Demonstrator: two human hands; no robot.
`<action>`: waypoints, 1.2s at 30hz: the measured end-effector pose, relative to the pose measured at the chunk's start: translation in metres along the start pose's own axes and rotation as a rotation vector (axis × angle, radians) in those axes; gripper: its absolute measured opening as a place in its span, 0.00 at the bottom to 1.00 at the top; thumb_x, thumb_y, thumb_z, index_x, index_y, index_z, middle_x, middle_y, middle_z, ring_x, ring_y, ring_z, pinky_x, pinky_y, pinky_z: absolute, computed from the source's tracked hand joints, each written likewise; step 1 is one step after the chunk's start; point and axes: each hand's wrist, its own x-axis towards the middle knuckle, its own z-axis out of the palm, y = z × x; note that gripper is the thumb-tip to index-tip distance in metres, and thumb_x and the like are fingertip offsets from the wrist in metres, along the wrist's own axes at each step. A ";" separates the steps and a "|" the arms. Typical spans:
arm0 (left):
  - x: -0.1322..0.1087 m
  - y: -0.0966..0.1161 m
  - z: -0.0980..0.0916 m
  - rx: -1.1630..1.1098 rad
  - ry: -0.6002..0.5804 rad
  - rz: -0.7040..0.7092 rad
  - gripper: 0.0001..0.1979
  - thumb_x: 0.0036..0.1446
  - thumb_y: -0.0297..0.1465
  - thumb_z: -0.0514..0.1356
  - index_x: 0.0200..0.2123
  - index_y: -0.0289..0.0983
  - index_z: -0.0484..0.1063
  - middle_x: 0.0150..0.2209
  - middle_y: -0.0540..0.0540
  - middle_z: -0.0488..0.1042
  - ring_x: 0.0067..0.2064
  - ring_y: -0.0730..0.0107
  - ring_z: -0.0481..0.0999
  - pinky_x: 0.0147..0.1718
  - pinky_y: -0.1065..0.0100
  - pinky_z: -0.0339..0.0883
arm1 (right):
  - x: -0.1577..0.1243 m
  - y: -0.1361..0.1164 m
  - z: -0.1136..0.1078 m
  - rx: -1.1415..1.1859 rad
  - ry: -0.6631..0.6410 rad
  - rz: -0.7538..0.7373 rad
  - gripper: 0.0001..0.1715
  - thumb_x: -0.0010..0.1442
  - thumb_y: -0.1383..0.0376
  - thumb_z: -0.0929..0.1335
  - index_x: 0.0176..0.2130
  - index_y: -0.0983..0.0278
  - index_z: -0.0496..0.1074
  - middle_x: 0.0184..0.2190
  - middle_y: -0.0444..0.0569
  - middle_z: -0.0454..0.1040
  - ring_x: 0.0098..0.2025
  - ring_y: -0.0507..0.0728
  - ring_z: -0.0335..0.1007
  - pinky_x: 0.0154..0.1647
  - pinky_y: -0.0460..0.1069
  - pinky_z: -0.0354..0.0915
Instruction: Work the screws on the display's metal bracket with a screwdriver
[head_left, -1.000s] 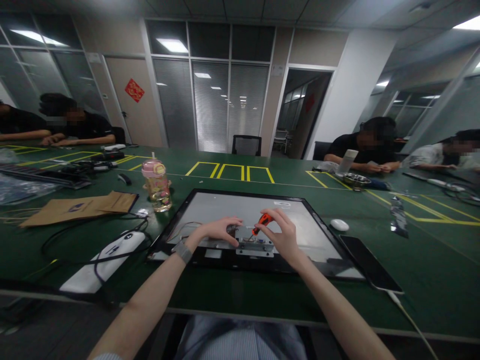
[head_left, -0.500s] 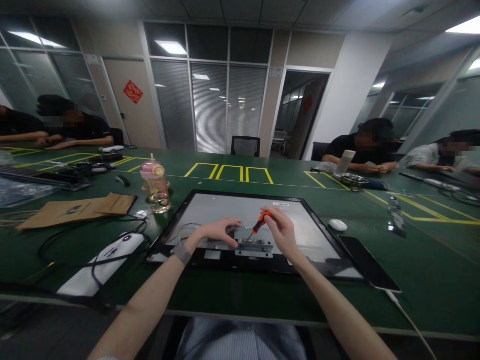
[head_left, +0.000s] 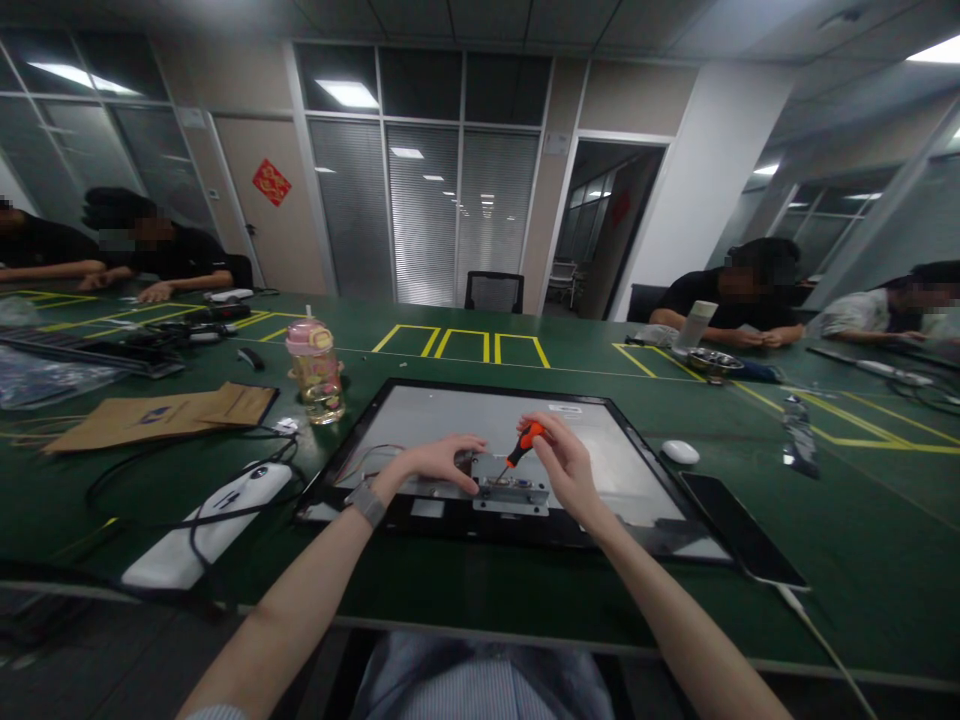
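Note:
A flat display panel (head_left: 442, 410) with a black frame lies face down before me, its grey back up. Near its front edge sits a metal bracket (head_left: 517, 505) with a small board and connectors on it. My left hand (head_left: 442, 465) curves its thumb and fingers around the bracket's left end. My right hand (head_left: 568, 460) is closed on a red-and-black screwdriver (head_left: 525, 442), held at a slant above the bracket. The shaft points down and left, its tip at the bracket's left part. The exact contact of the tip is too small to tell.
Left of the panel are a pink-topped bottle (head_left: 315, 375), a brown paper bag (head_left: 161, 413) and a white power strip (head_left: 206, 525) with black cables. On the right lie a white case (head_left: 680, 452) and a phone (head_left: 742, 528) on a cable. Several people sit across the table.
The view has shifted slightly, so the scene sits a little further right. Both hands keep nearly the same pose, and the screwdriver stays at the bracket.

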 end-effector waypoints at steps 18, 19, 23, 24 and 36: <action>0.003 -0.004 0.001 -0.015 0.022 0.024 0.40 0.38 0.45 0.70 0.56 0.44 0.65 0.66 0.47 0.54 0.69 0.53 0.43 0.65 0.55 0.39 | -0.001 -0.004 0.004 0.078 -0.008 0.093 0.13 0.65 0.60 0.62 0.46 0.58 0.73 0.38 0.49 0.72 0.41 0.57 0.69 0.44 0.52 0.65; 0.003 -0.004 0.001 -0.018 0.020 0.021 0.40 0.38 0.45 0.70 0.57 0.44 0.65 0.66 0.46 0.54 0.69 0.53 0.43 0.65 0.55 0.39 | 0.000 -0.002 0.004 0.129 -0.029 0.120 0.14 0.65 0.60 0.62 0.48 0.57 0.72 0.38 0.48 0.73 0.42 0.57 0.70 0.46 0.53 0.64; 0.001 -0.003 0.000 -0.016 0.005 0.012 0.41 0.39 0.46 0.69 0.57 0.44 0.64 0.66 0.46 0.53 0.68 0.53 0.44 0.65 0.53 0.39 | 0.003 0.006 0.004 0.438 -0.034 0.183 0.13 0.64 0.57 0.63 0.44 0.57 0.72 0.39 0.49 0.74 0.45 0.59 0.70 0.49 0.56 0.64; 0.001 -0.003 0.000 -0.016 0.003 0.012 0.41 0.39 0.47 0.69 0.58 0.44 0.64 0.66 0.46 0.53 0.68 0.53 0.43 0.65 0.53 0.39 | 0.003 0.007 0.004 0.475 -0.026 0.193 0.12 0.63 0.57 0.64 0.41 0.58 0.73 0.39 0.49 0.73 0.46 0.59 0.70 0.49 0.56 0.64; 0.000 0.001 0.000 -0.031 0.009 0.008 0.40 0.39 0.45 0.70 0.57 0.44 0.64 0.66 0.46 0.53 0.68 0.53 0.44 0.65 0.54 0.40 | 0.004 0.001 0.002 0.407 -0.045 0.232 0.14 0.62 0.52 0.65 0.38 0.59 0.71 0.39 0.50 0.74 0.46 0.60 0.71 0.49 0.58 0.67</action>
